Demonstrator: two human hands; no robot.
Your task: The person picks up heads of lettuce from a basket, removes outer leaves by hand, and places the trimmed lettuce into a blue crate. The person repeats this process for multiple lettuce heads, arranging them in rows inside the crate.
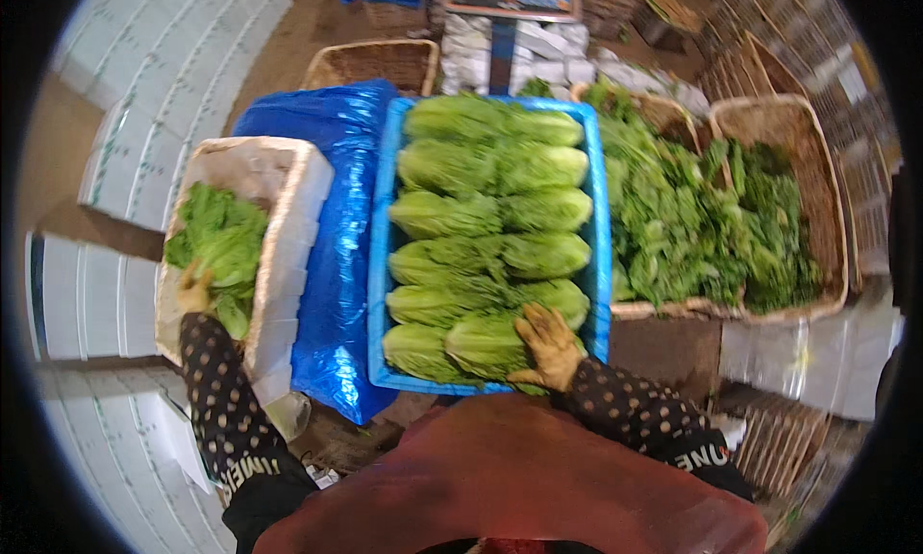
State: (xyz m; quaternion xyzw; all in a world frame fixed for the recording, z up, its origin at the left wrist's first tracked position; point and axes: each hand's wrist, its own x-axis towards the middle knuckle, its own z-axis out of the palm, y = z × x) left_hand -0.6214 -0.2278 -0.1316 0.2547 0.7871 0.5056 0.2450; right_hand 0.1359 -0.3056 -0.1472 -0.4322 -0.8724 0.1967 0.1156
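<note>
Rows of green lettuce heads (476,258) lie side by side in a blue crate (601,251) directly before me. My right hand (549,348), in a yellowish glove, rests on the head at the crate's near right corner, its fingers spread; whether it grips the head I cannot tell. My left hand (193,293), gloved too, reaches into a white foam box (277,244) on the left. It touches loose lettuce (227,244) there, the fingertips partly lost among the leaves, and its grip is not clear.
Blue plastic sheeting (339,251) lies between box and crate. On the right, baskets (829,215) hold loose green leaves (670,222). An upright scale-like post (502,56) stands behind the crate. White foam boxes (180,99) are stacked at the left; a wicker basket (375,63) sits behind the sheeting.
</note>
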